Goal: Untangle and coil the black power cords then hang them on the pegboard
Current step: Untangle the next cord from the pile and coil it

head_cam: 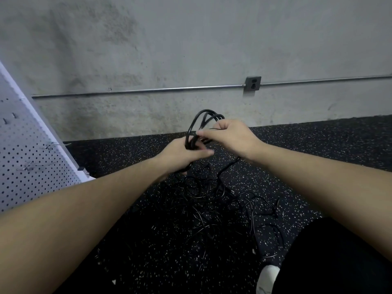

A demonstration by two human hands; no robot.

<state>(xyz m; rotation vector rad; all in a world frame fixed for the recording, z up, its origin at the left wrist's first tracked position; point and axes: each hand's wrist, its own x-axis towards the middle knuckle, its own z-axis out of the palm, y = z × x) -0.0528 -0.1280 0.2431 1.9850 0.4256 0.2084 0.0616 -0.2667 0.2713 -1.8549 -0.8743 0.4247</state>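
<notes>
A partly coiled black power cord (pixel 201 118) arches up in loops in front of the concrete wall. My left hand (pixel 182 152) grips the bottom of those loops, fingers curled round them. My right hand (pixel 228 135) pinches the same cord at the top of the bundle, right beside the left hand. From my hands a strand runs down to a tangled pile of black cords (pixel 214 200) on the speckled floor. The white pegboard (pixel 25 158) leans at the left, with metal hooks (pixel 51 145) sticking out of it.
A metal conduit (pixel 148 90) runs along the wall to a grey outlet box (pixel 252 83). My dark-clothed leg (pixel 331 257) and a white shoe tip (pixel 267 277) fill the lower right. Speckled black rubber floor (pixel 127 240) lies around the pile.
</notes>
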